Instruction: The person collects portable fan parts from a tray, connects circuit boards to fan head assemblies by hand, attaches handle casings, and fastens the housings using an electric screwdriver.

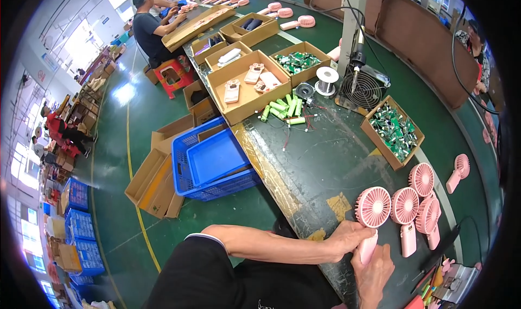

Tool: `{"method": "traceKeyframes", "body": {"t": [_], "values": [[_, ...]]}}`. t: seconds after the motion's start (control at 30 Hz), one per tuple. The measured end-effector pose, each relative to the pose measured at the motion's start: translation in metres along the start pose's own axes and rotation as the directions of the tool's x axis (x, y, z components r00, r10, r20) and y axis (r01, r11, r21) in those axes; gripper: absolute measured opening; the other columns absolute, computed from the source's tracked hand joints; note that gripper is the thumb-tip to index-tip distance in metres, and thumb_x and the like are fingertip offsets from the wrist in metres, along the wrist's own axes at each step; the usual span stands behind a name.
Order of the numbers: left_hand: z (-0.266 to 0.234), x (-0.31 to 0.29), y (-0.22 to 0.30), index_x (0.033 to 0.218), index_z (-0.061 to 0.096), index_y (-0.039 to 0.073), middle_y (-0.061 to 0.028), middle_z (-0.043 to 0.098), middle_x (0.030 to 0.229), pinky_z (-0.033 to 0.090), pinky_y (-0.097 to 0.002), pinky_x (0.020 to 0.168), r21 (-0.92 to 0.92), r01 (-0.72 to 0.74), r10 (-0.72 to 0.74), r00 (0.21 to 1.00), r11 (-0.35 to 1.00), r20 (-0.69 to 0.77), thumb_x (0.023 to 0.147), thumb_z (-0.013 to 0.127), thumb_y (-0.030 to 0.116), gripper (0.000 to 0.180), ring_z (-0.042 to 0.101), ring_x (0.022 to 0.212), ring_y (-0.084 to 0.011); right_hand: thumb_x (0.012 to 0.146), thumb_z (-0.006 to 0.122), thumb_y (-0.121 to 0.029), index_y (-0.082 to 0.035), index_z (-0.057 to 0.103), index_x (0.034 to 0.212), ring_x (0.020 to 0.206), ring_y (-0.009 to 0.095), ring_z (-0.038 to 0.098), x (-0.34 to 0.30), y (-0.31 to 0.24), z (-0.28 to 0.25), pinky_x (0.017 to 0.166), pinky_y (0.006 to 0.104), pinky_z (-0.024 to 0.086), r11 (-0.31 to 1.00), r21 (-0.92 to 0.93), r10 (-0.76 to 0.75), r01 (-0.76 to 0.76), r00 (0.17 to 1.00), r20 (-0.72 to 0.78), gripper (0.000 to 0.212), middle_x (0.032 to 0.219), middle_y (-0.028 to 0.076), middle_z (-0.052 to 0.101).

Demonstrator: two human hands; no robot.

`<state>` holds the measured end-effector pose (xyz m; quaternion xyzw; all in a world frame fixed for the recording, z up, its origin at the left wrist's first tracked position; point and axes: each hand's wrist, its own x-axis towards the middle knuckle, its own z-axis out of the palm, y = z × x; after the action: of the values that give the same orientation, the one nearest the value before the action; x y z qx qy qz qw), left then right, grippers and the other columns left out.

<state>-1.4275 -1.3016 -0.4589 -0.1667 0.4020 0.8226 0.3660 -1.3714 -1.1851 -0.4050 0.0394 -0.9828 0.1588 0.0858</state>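
A pink handheld fan (373, 207) is between my hands over the near part of the green bench, its round grille up and its handle toward me. My left hand (350, 240) closes on the top of the handle, just under the grille. Lower down, my right hand (373, 266) wraps the handle with its fingers curled. Just right of it, more pink fans lie on the bench, among them one with its handle toward me (408, 239) and others (429, 214) overlapping beside it.
Green battery cells (286, 109) with thin wires lie beside a solder spool (326, 81). A soldering iron (356, 59) stands by a black blower (364, 90). Boxes hold circuit boards (394, 132) and pink shells (254, 73). Blue crates (214, 159) stand left of the bench; a co-worker (154, 32) sits farther off.
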Motion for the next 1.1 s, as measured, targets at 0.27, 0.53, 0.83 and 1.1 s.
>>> {"method": "traceKeyframes", "body": {"t": [0.27, 0.53, 0.83, 1.1], "values": [[0.000, -0.019, 0.025, 0.105, 0.067, -0.002, -0.0032, 0.067, 0.092, 0.048, -0.0246, 0.065, 0.158, -0.178, 0.179, 0.984, 0.971, 0.005, 0.091, 0.063, 0.015, 0.022, 0.060, 0.077, -0.0094, 0.066, 0.080, -0.020, -0.001, 0.058, 0.080, 0.067, 0.035, 0.056, 0.010, -0.005, -0.001, 0.058, 0.0447, 0.046, 0.994, 0.096, 0.057, -0.048, 0.994, -0.095, 0.032, 0.076, 0.015, 0.052], [0.004, -0.012, 0.043, 0.123, 0.051, -0.006, -0.0211, 0.059, 0.119, 0.048, -0.0450, 0.097, 0.003, -0.349, 0.320, 0.863, 0.937, 0.392, 0.095, 0.053, 0.011, 0.033, 0.060, 0.110, -0.0317, 0.081, 0.073, -0.011, 0.004, 0.059, 0.111, 0.072, 0.014, 0.065, -0.001, 0.029, -0.015, 0.067, 0.0269, 0.052, 0.281, 0.836, 0.164, -0.472, 0.882, 0.443, 0.036, 0.086, 0.011, 0.065], [0.011, -0.014, 0.026, 0.118, 0.054, -0.004, -0.0218, 0.060, 0.113, 0.047, -0.0490, 0.097, -0.043, -0.400, 0.380, 0.823, 0.915, 0.422, 0.093, 0.059, 0.021, 0.036, 0.060, 0.107, -0.0358, 0.083, 0.071, -0.010, 0.005, 0.058, 0.112, 0.065, 0.018, 0.069, -0.011, 0.035, -0.019, 0.059, 0.0287, 0.054, 0.501, 0.851, 0.058, -0.157, 0.987, 0.148, 0.035, 0.081, 0.012, 0.069], [0.017, -0.016, 0.015, 0.120, 0.053, -0.007, -0.0196, 0.062, 0.114, 0.048, -0.0452, 0.097, 0.011, -0.424, 0.390, 0.843, 0.906, 0.369, 0.095, 0.055, 0.013, 0.032, 0.061, 0.108, -0.0297, 0.077, 0.075, -0.026, 0.006, 0.054, 0.104, 0.065, 0.036, 0.066, -0.014, 0.028, -0.003, 0.058, 0.0402, 0.054, 0.859, 0.511, 0.060, 0.025, 0.987, -0.150, 0.047, 0.084, 0.020, 0.067]]}}
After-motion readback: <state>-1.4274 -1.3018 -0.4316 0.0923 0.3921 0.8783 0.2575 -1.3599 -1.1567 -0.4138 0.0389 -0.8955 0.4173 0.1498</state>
